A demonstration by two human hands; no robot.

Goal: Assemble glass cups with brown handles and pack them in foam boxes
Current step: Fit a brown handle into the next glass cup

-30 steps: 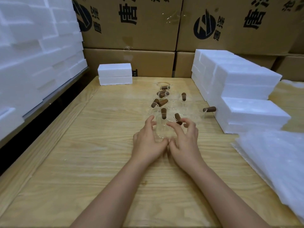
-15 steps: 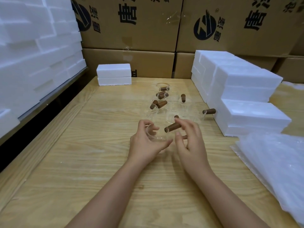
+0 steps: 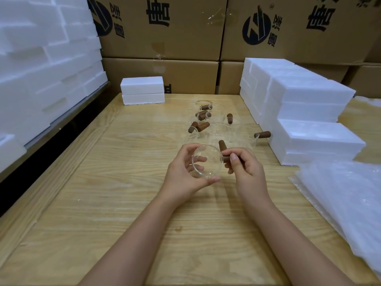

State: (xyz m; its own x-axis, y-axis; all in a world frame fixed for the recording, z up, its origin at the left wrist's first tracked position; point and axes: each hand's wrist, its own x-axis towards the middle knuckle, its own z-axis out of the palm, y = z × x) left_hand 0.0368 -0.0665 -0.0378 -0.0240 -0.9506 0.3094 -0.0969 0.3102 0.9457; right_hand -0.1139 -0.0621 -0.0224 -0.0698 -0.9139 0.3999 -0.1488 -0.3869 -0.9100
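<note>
Glass cup (image 3: 207, 162) is held over the wooden table (image 3: 123, 203), tipped so its mouth faces the camera, right between both hands. Left hand (image 3: 183, 174) grips it, fingers and thumb curled round the wall. Right hand (image 3: 245, 170) pinches the brown handle (image 3: 226, 158) on the cup's right side. More handled cups (image 3: 203, 120) sit just behind, with foam boxes (image 3: 309, 120) off to the right.

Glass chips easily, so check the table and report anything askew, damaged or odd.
No breakage or spill shows. The spare cups farther back sit in a loose jumble, brown handles pointing every way; one stray cup sits apart beside the foam boxes. The left hand holds a cup while the right hand grips its handle.
</note>
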